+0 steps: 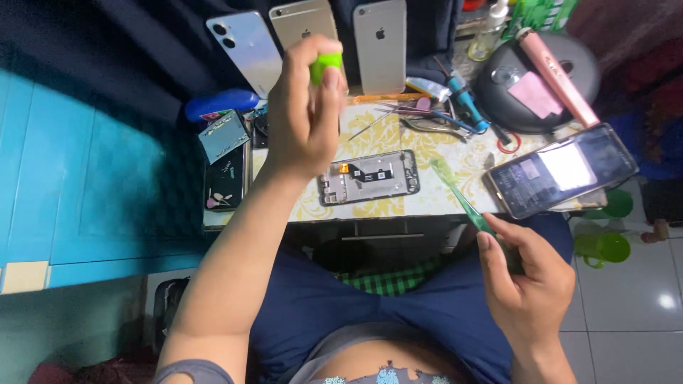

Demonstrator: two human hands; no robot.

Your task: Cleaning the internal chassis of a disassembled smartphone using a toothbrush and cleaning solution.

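Phone repair, opened stage: stripped phone frame (368, 177) lies on the table (427, 203), below and beyond the raised left hand (302, 107), whose fingers pinch a small green cap (324, 65). Right hand (526, 281), low over the lap, fingers curled, grips a green pry tool (459, 192) angled toward the frame. Next likely needs the tool's tip brought to the frame's edge.

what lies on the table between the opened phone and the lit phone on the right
In the head view, the green plastic strip held by the right hand crosses between the opened phone and the lit phone; otherwise bare patterned table.
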